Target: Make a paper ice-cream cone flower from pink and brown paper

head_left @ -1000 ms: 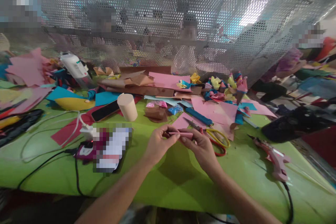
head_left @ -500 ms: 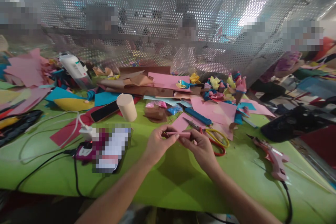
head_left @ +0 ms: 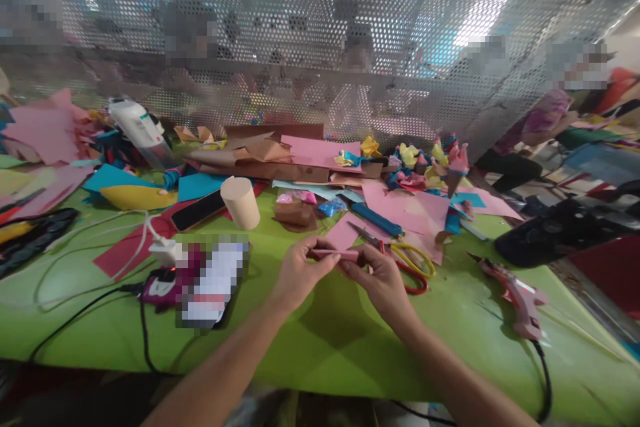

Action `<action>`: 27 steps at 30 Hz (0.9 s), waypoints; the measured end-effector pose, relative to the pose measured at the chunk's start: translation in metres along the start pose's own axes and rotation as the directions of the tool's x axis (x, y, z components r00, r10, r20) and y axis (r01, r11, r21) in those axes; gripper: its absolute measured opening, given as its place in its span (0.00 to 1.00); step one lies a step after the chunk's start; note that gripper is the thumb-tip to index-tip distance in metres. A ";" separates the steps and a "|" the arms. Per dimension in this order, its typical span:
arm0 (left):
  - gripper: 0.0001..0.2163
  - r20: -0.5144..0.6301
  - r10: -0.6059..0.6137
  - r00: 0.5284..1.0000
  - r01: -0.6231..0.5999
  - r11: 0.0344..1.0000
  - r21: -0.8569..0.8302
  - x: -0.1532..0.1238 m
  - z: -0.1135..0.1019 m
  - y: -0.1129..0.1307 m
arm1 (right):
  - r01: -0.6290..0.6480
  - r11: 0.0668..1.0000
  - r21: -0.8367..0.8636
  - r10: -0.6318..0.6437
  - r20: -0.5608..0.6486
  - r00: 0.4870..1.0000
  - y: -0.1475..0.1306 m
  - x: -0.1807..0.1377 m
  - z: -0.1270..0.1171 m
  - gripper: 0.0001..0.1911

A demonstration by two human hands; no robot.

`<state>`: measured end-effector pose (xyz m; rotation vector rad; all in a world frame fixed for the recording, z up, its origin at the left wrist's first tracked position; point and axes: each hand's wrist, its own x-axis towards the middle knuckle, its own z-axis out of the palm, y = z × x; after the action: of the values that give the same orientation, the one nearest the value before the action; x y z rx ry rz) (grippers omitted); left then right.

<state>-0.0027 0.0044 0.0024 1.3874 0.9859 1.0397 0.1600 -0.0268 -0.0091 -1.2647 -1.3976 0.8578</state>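
My left hand [head_left: 299, 272] and my right hand [head_left: 381, 277] meet above the green table [head_left: 330, 333], both pinching a narrow folded strip of pink paper [head_left: 336, 255] held level between them. The fingers of each hand are closed on the strip's ends. Just behind my right hand lie scissors with yellow and red handles [head_left: 407, 263] and a loose pink sheet [head_left: 345, 232].
A pink glue gun [head_left: 515, 293] with its cord lies at the right. A beige paper cylinder [head_left: 241, 203], a phone [head_left: 199, 209], cables [head_left: 90, 260] and heaps of coloured paper [head_left: 300, 157] fill the back. A perforated metal screen [head_left: 320, 47] stands behind, with people beyond it.
Both hands with the pink strip have shifted slightly to the left and up in the picture; the grip is unchanged.
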 end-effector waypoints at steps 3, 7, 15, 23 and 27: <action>0.06 0.006 0.001 1.000 -0.001 1.000 0.001 0.000 0.000 0.000 | 0.004 1.000 0.006 -0.004 -0.012 1.000 0.000 0.000 0.000 0.09; 0.07 0.013 -0.008 1.000 0.008 1.000 0.004 0.000 0.001 0.001 | 0.032 0.999 -0.010 -0.032 0.000 0.999 0.001 0.000 0.001 0.08; 0.06 0.001 0.005 1.000 -0.005 0.998 0.061 -0.001 0.002 0.006 | 0.080 0.994 -0.075 -0.079 0.008 0.997 0.003 0.000 0.001 0.10; 0.03 0.025 0.077 0.997 -0.079 0.988 0.134 -0.004 0.003 0.012 | 0.101 0.986 -0.131 -0.097 0.035 0.995 -0.001 0.000 0.000 0.10; 0.03 0.013 0.080 0.997 -0.082 0.986 0.144 -0.003 0.003 0.011 | 0.107 0.984 -0.140 -0.103 0.035 0.994 -0.001 0.000 0.001 0.10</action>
<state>-0.0007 0.0001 0.0129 1.5598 1.0232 1.0391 0.1591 -0.0272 -0.0082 -1.2769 -1.5559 0.7174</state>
